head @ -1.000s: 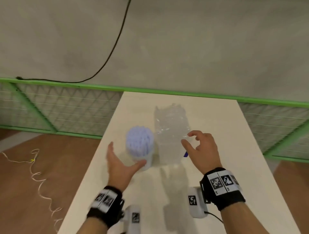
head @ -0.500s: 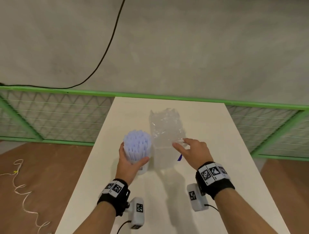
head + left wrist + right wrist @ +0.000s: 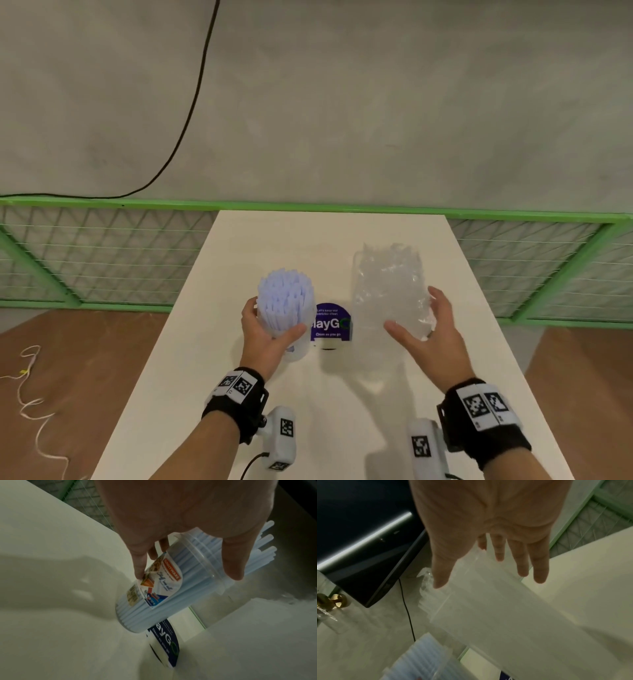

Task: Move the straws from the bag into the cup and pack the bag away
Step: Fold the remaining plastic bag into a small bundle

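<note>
A clear plastic cup [image 3: 297, 349] [image 3: 163, 595] packed with pale blue straws [image 3: 286, 296] [image 3: 262, 555] stands left of centre on the cream table [image 3: 308, 240]. My left hand [image 3: 275, 317] [image 3: 187, 574] grips the cup, thumb on one side and fingers on the other. To its right a crinkled clear bag [image 3: 387, 274] [image 3: 488, 615] stands upright and looks empty. My right hand [image 3: 411, 308] [image 3: 489, 582] is at the bag's lower right with straight, spread fingers and the thumb in front of it.
A round purple sticker [image 3: 330, 325] [image 3: 164, 642] lies on the table between cup and bag. A green mesh fence [image 3: 102, 260] runs behind the table's far edge. A black cable [image 3: 191, 102] crosses the grey floor; a white cord [image 3: 30, 394] lies left.
My left hand has closed round the cup. The bag and my right hand have shifted right, away from the cup, uncovering the purple sticker. My right fingers have straightened.
</note>
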Motion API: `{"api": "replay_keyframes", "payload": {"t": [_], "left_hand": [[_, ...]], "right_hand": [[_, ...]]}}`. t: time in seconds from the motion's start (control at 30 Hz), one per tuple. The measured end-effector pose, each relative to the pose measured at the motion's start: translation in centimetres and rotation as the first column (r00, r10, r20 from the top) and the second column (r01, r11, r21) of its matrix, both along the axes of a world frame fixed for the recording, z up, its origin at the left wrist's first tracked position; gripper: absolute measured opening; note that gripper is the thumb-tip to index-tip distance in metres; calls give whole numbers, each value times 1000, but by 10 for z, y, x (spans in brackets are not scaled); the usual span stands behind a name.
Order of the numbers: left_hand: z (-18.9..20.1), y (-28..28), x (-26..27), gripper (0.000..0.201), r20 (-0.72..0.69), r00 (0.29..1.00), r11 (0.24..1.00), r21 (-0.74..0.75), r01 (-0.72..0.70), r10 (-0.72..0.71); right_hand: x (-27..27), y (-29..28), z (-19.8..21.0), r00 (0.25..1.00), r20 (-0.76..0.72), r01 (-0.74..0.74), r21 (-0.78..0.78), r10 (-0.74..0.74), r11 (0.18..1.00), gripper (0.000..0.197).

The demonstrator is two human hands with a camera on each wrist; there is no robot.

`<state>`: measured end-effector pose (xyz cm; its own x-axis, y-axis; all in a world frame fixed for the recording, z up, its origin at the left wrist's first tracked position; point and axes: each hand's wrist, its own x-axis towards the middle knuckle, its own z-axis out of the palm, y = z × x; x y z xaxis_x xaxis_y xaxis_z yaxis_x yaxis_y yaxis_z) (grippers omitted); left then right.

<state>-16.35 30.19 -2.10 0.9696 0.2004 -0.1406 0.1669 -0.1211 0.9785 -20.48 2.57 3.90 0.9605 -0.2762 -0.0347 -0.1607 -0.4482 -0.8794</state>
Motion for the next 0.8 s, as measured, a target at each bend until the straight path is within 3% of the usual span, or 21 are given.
{"api": "replay_keyframes", "payload": {"t": [0.07, 0.2, 0.43, 0.63, 0.8], "left_hand": [[0, -1, 13, 100, 1, 1000, 1000, -6, 19, -19], [3, -2, 51, 94, 18, 998, 998, -4, 62, -62], [6, -4, 163, 78, 25, 995, 996, -1, 92, -92], [6, -8, 260, 87, 23, 993, 993, 11, 117, -118], [4, -9, 317, 88, 47, 988, 988, -23, 151, -150]], "right_hand": [[10, 8, -3, 998, 1, -59, -5, 59, 998, 107], [50, 17, -6, 998, -5, -55, 9, 55, 998, 105], [169, 21, -1, 999, -20, -47, -12, 47, 999, 103], [268, 18, -3, 1000, -20, -21, -15, 20, 1000, 103], [318, 8, -1, 1000, -7, -3, 1, 3, 1000, 109]]}}
